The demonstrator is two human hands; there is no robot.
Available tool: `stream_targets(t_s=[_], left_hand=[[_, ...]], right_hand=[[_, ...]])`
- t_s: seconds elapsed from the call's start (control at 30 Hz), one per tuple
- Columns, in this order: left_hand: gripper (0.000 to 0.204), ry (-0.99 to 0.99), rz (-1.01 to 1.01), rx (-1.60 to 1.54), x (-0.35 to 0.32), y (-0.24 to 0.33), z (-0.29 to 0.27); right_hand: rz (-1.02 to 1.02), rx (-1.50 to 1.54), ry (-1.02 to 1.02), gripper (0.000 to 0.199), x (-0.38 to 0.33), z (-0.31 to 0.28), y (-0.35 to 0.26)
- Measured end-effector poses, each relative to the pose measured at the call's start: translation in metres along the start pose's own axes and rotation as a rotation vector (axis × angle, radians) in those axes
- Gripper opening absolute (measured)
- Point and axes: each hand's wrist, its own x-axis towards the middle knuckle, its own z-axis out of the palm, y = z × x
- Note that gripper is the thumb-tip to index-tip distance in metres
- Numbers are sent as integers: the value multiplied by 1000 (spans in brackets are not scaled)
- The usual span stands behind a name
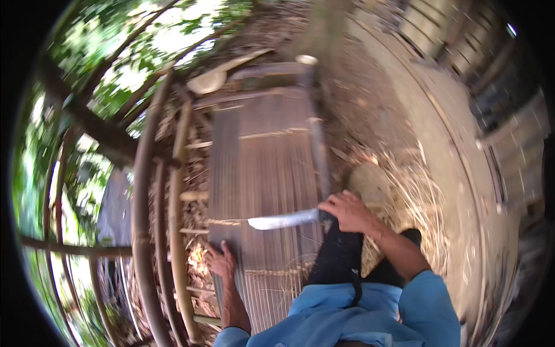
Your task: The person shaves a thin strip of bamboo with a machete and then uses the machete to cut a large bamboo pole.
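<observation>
Pale metal, blurred and bright, marks the blade of the knife [283, 221], which lies just below the centre of the frame, seen against the dark slatted bench [263, 173]. The right hand [348, 212], right of centre, has its fingers closed around the handle, most of which is hidden in the fist. The left hand [221, 261], lower left of centre, looks empty, its fingers loosely spread at the bench's left edge; whether they press on the slats or hang just over them, I cannot tell.

For good handling, a firm, settled fist on the handle seems right, with the wrist in line so the blade does not roll. The left hand would best serve as a steadying point on the bench's edge, fingers tucked away from the tip, since the tip lies on that hand's side. Slow, short movements look wiser than wide ones, because the dark trousers [334, 254] are close below the handle.

The knife's long axis runs nearly level across the frame, the tip toward the left and a little lower than the handle end at the right. It lies crosswise to the slats, which run up and down the frame. Which side carries the cutting edge is too blurred to tell.
</observation>
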Motion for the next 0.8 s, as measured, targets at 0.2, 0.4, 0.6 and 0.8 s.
stream_targets(t_s=[0.2, 0.4, 0.6, 0.8], left_hand=[[92, -34, 247, -181, -11, 25, -45], [91, -421, 866, -725, -126, 220, -108], [88, -942, 1987, -273, -215, 308, -173], [77, -475, 1291, -445, -184, 426, -178]], right_hand=[[615, 376, 326, 50, -137, -55, 74], [1276, 444, 819, 40, -287, -13, 103], [1507, 611, 1006, 42, -388, 68, 104], [1638, 721, 715, 49, -441, 24, 68]])
